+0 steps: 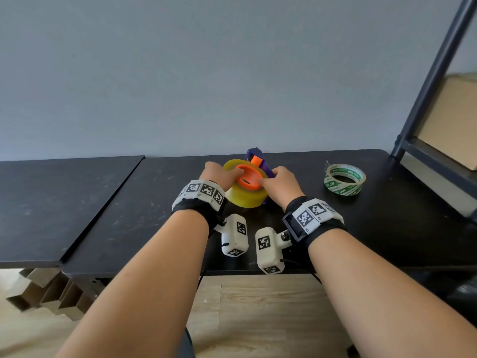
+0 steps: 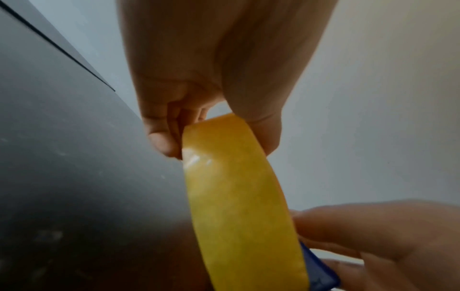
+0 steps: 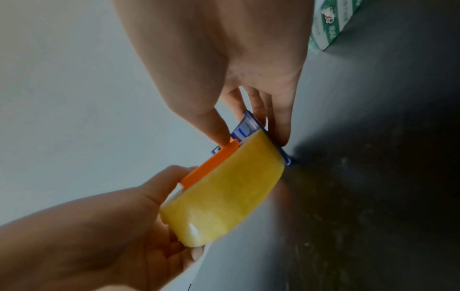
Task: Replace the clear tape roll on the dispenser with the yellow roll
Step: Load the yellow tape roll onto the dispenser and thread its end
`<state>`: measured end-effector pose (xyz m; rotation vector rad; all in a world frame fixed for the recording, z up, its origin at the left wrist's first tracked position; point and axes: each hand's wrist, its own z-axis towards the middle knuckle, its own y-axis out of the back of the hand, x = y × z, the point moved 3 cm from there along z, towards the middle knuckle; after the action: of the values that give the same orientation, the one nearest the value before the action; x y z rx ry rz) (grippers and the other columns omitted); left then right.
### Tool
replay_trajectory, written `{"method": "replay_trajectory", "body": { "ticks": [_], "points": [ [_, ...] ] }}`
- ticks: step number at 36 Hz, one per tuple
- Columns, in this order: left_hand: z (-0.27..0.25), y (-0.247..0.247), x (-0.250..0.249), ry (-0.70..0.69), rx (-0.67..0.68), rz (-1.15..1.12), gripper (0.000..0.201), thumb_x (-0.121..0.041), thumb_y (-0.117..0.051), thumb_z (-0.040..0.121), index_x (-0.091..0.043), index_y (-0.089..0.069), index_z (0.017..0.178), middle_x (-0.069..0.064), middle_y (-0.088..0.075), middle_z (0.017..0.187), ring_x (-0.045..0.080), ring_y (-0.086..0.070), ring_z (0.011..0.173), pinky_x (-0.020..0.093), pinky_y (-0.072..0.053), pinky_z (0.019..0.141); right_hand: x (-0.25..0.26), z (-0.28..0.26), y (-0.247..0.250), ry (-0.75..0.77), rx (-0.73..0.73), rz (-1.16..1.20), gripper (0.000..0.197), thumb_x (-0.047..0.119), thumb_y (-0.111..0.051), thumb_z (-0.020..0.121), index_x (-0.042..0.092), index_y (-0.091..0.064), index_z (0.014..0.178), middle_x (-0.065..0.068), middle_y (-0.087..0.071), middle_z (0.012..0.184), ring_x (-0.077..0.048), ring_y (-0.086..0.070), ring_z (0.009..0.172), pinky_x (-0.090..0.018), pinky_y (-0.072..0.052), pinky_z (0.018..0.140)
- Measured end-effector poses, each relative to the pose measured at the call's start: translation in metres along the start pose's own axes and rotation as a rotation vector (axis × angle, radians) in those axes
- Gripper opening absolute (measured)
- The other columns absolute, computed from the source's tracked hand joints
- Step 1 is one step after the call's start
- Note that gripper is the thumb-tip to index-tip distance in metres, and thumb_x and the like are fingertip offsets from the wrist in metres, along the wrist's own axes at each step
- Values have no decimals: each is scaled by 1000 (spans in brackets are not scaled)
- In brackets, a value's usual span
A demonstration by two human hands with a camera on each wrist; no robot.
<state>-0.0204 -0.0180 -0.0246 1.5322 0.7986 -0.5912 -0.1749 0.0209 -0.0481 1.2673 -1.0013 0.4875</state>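
Observation:
The yellow tape roll [image 1: 246,196] sits around the orange hub [image 1: 248,180] of the blue dispenser [image 1: 255,155], mid-table near the wall. My left hand [image 1: 219,174] grips the roll's left rim, thumb on one face and fingers on the other; the left wrist view shows the yellow roll [image 2: 239,196] between them. My right hand [image 1: 280,180] pinches the dispenser [image 3: 246,126], its thumb against the orange hub [image 3: 211,165] and its fingers [image 3: 281,126] behind the blue frame. The clear roll [image 1: 344,179] with green print lies flat on the table to the right, apart from both hands.
The black table [image 1: 129,215] has a second panel [image 1: 51,202] joined at its left. At the right a dark metal shelf frame [image 1: 426,99] stands, holding a cardboard box [image 1: 454,120]. A grey wall rises right behind the dispenser.

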Motion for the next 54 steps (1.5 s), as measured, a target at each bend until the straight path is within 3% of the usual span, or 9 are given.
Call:
{"method": "replay_trajectory", "body": {
  "ticks": [8, 15, 26, 33, 37, 41, 44, 48, 54],
  "points": [
    [-16, 10, -32, -321, -161, 179, 53, -33, -70, 81, -5, -41, 116, 8, -55, 92, 28, -55, 86, 34, -40, 65, 0, -7, 7, 73, 56, -91, 11, 12, -56, 85, 4, -59, 79, -10, -59, 74, -32, -59, 80, -31, -40, 58],
    [-26, 2, -37, -562, -166, 328, 52, -31, -70, 81, -10, -41, 119, 12, -56, 114, 27, -46, 111, 32, -40, 84, 5, -16, 26, 137, -82, -33, 32, 3, -48, 90, 7, -61, 119, -15, -65, 120, -34, -57, 115, -28, -39, 85],
    [-27, 0, -38, -588, -128, 338, 60, -30, -73, 78, -14, -42, 127, 11, -56, 118, 27, -43, 117, 32, -38, 90, 16, -24, 33, 229, -75, 92, 44, 10, -44, 94, 20, -54, 135, -5, -61, 134, -25, -54, 126, -35, -42, 106],
    [-22, 4, -36, -559, -118, 450, 66, -27, -70, 78, -15, -43, 137, 9, -53, 128, 28, -42, 124, 35, -39, 97, 19, -25, 30, 302, -49, 18, 47, 5, -37, 96, 20, -54, 136, -8, -58, 137, -28, -52, 126, -23, -36, 92],
    [-19, 6, -35, -532, -136, 478, 56, -24, -68, 75, -12, -49, 127, 9, -55, 120, 28, -44, 117, 30, -37, 84, 21, -26, 30, 325, 14, 46, 52, -1, -36, 93, 22, -55, 136, -9, -58, 135, -28, -51, 125, -27, -39, 97],
    [-16, 7, -37, -481, -148, 469, 54, -46, -68, 73, -10, -55, 110, 6, -54, 104, 25, -47, 107, 29, -37, 77, 19, -22, 26, 333, 31, 34, 59, -6, -35, 89, 25, -57, 135, -8, -61, 113, -31, -54, 119, -38, -44, 102],
    [-14, 6, -39, -468, -138, 487, 50, -50, -67, 73, -9, -59, 101, 7, -58, 102, 25, -51, 104, 30, -38, 73, 22, -22, 25, 391, 28, -7, 57, -4, -35, 91, 25, -58, 133, -11, -59, 128, -30, -53, 121, -34, -43, 101],
    [-15, 5, -40, -501, -151, 483, 44, -49, -69, 71, -11, -57, 91, 8, -58, 102, 27, -52, 103, 31, -41, 74, 23, -17, 29, 418, -104, 18, 47, 0, -39, 94, 21, -63, 128, -11, -63, 127, -26, -57, 117, -22, -40, 89],
    [-21, -2, -43, -612, -239, 562, 48, -53, -67, 70, -19, -65, 104, 4, -58, 107, 26, -50, 107, 36, -40, 91, 15, 0, 37, 378, -256, 3, 28, 16, -54, 93, 25, -73, 111, -16, -59, 104, -30, -61, 93, -27, -44, 79]
  ]
}}
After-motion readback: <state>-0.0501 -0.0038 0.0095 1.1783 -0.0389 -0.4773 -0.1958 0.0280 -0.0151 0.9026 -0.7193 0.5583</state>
